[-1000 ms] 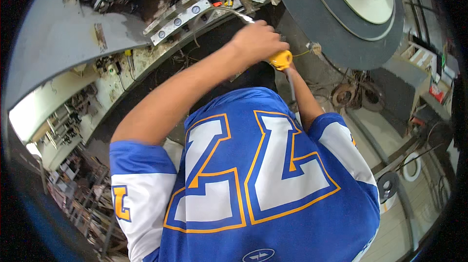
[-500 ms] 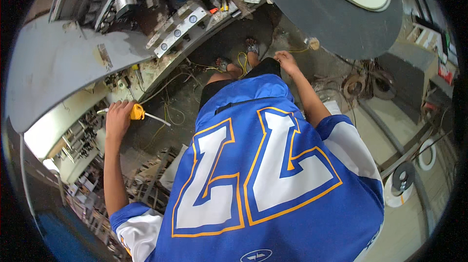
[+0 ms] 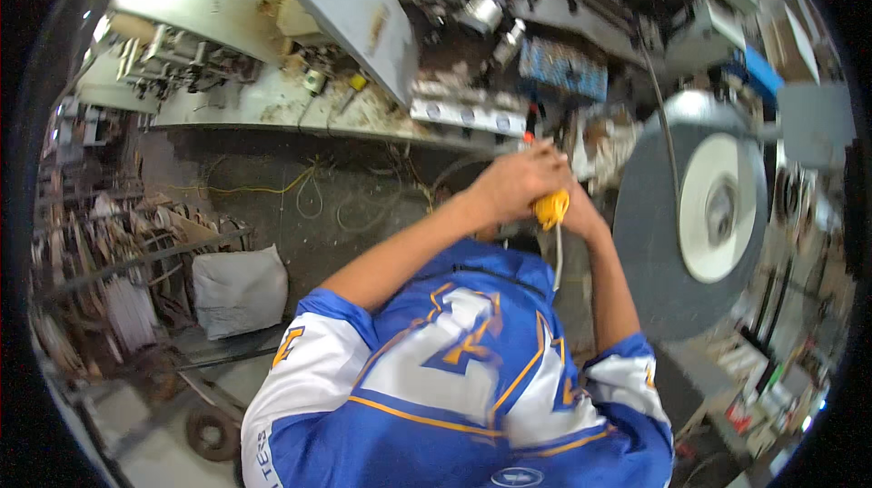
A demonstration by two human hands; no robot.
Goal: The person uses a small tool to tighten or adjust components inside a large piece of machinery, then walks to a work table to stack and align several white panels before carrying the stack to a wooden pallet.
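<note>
My left hand (image 3: 525, 183) is closed around a yellow tool (image 3: 551, 208) in front of my body. A thin white rod (image 3: 559, 261) sticks out of the tool and hangs down toward my jersey. The hand covers the rest of the tool, so its kind is unclear. Right behind it, my right hand (image 3: 584, 218) is up against the left hand or very close to it. Its fingers are mostly hidden. Just beyond both hands runs the front edge of a machine bench with a white gauge panel (image 3: 468, 114), and a small red item (image 3: 529, 137) lies there.
A large grey disc (image 3: 649, 243) with a cream reel (image 3: 718, 206) stands close on my right. Blue perforated plate (image 3: 563, 70) sits on the bench. Yellow cable (image 3: 263, 190) lies on the dark floor. At left are a white sack (image 3: 241, 291) and racks of flat pieces.
My view has swung, so the gauge panel and disc sit elsewhere in it. The left hand has brought the yellow tool from far left to my middle, where the right hand has joined it.
</note>
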